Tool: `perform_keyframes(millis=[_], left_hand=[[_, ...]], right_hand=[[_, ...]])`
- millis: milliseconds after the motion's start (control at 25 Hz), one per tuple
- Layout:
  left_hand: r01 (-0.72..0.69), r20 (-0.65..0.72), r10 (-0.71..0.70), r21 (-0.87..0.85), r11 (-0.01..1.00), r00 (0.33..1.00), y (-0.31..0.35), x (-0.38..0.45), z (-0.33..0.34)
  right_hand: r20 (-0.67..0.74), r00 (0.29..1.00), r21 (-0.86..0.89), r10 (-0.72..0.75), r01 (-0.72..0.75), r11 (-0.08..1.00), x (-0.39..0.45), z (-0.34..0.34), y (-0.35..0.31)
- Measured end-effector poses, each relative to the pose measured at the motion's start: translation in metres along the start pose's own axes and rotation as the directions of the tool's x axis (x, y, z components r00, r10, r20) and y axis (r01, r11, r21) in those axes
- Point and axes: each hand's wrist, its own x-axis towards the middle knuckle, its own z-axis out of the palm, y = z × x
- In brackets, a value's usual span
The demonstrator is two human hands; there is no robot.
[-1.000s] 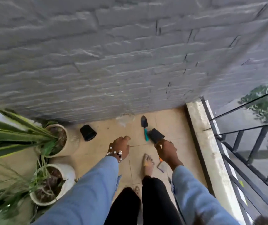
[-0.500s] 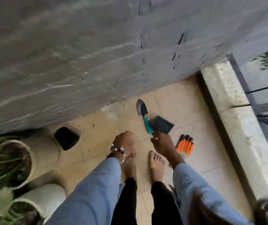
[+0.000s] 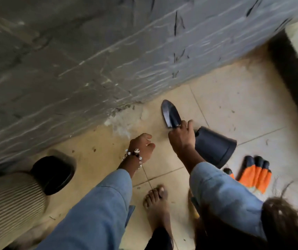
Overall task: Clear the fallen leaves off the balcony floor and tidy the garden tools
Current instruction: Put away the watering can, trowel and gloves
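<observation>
Two hands low: my right hand [image 3: 181, 137] grips trowel [image 3: 170, 113]; left hand [image 3: 142, 147] loosely curled, empty. Gloves [image 3: 254, 175] at four o'clock. No readable writing.

Materials: mostly matt, some sheen on trowel and tiles.
Trowel blade [image 3: 170, 114] dark smooth metal, slight gloss; black pot [image 3: 215, 147] smooth matt plastic; gloves [image 3: 254, 175] orange knit cloth, black rubbery tips; wall [image 3: 90, 51] rough grey stone-look; floor tiles [image 3: 234, 109] smooth beige; ribbed cream planter [image 3: 9, 199].

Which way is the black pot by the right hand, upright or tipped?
Tipped. The black pot lies on its side on the tiles, its closed base toward the right hand and its wider rim end pointing away.
</observation>
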Motion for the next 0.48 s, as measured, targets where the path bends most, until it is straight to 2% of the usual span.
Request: perform_keyframes(millis=[120, 200, 320, 400, 480], left_hand=[[0.011, 0.005, -0.011, -0.031, 0.999, 1.000, -0.001, 0.011, -0.003], [0.039, -0.006, -0.039, -0.069, 0.997, 0.999, 0.001, 0.005, -0.008], [0.103, -0.041, -0.112, -0.182, 0.978, 0.993, 0.012, -0.019, -0.020], [0.186, -0.028, -0.213, -0.391, 0.901, 0.977, 0.028, -0.046, -0.036], [0.285, 0.026, -0.344, -0.621, 0.730, 0.939, 0.052, -0.090, -0.055]], right_hand=[[-0.073, 0.996, 0.121, 0.046, -0.037, 0.992, 0.009, 0.000, -0.006], [-0.122, 0.992, 0.204, 0.035, -0.009, 0.979, 0.002, -0.010, -0.007], [-0.161, 0.985, 0.398, 0.062, 0.007, 0.917, -0.032, -0.040, -0.007], [-0.140, 0.985, 0.572, 0.102, -0.004, 0.821, -0.075, -0.068, 0.002], [-0.119, 0.987, 0.721, 0.111, 0.009, 0.693, -0.128, -0.094, 0.018]])
